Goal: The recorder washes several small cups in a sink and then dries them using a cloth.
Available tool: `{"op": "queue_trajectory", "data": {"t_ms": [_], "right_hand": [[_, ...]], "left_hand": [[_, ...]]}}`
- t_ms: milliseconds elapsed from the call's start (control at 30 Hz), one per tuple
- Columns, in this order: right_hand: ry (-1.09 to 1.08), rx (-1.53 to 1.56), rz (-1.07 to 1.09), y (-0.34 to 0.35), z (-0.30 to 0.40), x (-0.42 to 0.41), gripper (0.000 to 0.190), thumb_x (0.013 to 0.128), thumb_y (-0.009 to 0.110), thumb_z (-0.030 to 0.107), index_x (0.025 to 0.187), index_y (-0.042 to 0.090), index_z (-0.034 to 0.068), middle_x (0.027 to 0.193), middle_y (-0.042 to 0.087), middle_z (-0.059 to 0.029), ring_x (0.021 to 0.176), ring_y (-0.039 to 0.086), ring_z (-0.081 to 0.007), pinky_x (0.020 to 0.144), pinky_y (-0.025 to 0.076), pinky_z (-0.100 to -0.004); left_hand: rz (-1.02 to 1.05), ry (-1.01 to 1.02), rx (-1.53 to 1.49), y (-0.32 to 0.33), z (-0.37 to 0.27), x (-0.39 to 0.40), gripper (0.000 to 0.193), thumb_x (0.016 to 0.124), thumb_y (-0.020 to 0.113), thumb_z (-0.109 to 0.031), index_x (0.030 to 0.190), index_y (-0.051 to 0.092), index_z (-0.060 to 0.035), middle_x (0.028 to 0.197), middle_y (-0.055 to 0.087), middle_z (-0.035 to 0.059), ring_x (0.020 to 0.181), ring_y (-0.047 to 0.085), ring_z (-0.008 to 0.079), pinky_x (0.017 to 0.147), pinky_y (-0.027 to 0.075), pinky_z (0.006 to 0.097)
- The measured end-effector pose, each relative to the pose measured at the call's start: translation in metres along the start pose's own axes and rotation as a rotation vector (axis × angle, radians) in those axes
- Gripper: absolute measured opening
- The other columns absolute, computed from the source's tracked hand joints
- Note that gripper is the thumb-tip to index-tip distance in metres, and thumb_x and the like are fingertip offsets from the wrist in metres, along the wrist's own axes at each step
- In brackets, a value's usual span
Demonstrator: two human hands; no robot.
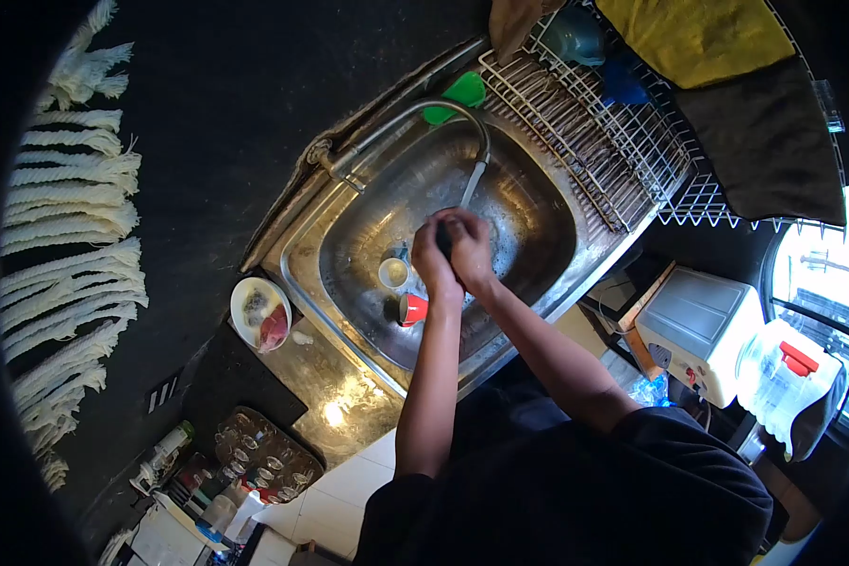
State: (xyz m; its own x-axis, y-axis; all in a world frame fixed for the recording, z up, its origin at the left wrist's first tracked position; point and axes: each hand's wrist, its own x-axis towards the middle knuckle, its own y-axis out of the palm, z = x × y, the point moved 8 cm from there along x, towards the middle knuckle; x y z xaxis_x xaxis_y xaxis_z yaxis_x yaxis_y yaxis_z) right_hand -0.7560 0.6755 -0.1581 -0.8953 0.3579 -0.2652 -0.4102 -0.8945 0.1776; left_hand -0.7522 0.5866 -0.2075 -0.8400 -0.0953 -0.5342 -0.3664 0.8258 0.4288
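Note:
Over the metal sink basin (534, 265), my left hand (431, 265) and my right hand (472, 251) are pressed close together around a small dark object (443, 239). Fingers cover most of it, so its kind cannot be told. From the curved faucet (417, 106) a stream of water (472, 185) runs down to just behind my hands. A cup with a pale inside (394, 273) rests in the basin left of my left hand. Nearer to me, a red cup (414, 310) lies tipped on its side beside my left wrist.
A white bowl (238, 311) holding a pinkish cloth-like item stands at the sink's left. The green plastic item (460, 97) sits behind the basin. To the right is a white wire dish rack (651, 170) with cloths. A tray of glasses (265, 460) stands lower left.

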Motion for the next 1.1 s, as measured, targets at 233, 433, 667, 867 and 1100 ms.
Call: {"op": "queue_trajectory", "data": {"t_ms": [233,433,667,867,1100], "right_hand": [[0.149,0.054,-0.172,-0.032,-0.018,-0.004,0.012,0.084,0.054,0.012,0.085,0.059,0.001,0.080,0.058,-0.0031,0.077,0.053,-0.0130,0.072,0.041,-0.0237],[0.336,0.101,-0.057,-0.036,-0.046,-0.023,0.022,0.092,0.058,0.027,0.087,0.056,0.005,0.077,0.057,-0.0008,0.071,0.051,-0.0077,0.063,0.040,-0.0228],[0.260,0.033,0.034,-0.018,-0.049,-0.028,0.040,0.088,0.064,0.033,0.109,0.051,0.003,0.100,0.058,-0.0072,0.091,0.052,-0.0125,0.080,0.043,-0.0280],[0.342,0.146,0.303,-0.012,-0.042,-0.032,0.062,0.072,0.081,0.024,0.118,0.049,-0.001,0.103,0.058,-0.0077,0.096,0.056,-0.0163,0.087,0.045,-0.0306],[0.201,-0.117,0.295,-0.016,-0.028,-0.017,0.053,0.066,0.085,0.021,0.106,0.057,-0.001,0.089,0.062,-0.0049,0.079,0.059,-0.0114,0.070,0.049,-0.0278]], "left_hand": [[-0.241,0.064,0.470,-0.003,-0.009,-0.023,0.029,0.090,0.057,-0.026,0.096,0.063,0.0021,0.090,0.065,0.0083,0.082,0.059,0.0162,0.076,0.046,0.0286],[-0.335,-0.315,-0.257,-0.047,0.038,-0.009,0.060,0.094,0.022,-0.054,0.102,0.059,-0.0063,0.102,0.064,0.0120,0.088,0.063,0.0258,0.081,0.049,0.0370],[-0.362,-0.151,-0.036,-0.059,0.039,-0.006,0.068,0.097,0.033,-0.053,0.121,0.049,0.0081,0.117,0.057,0.0164,0.099,0.058,0.0251,0.082,0.048,0.0358],[-0.186,0.183,0.543,-0.049,-0.001,-0.020,0.042,0.096,0.048,-0.030,0.100,0.062,0.0092,0.095,0.065,0.0160,0.087,0.060,0.0200,0.077,0.047,0.0336],[-0.176,0.311,0.318,-0.031,-0.080,0.021,0.057,0.094,0.051,-0.023,0.142,0.027,-0.0009,0.136,0.044,0.0183,0.126,0.043,0.0242,0.103,0.032,0.0319]]}}
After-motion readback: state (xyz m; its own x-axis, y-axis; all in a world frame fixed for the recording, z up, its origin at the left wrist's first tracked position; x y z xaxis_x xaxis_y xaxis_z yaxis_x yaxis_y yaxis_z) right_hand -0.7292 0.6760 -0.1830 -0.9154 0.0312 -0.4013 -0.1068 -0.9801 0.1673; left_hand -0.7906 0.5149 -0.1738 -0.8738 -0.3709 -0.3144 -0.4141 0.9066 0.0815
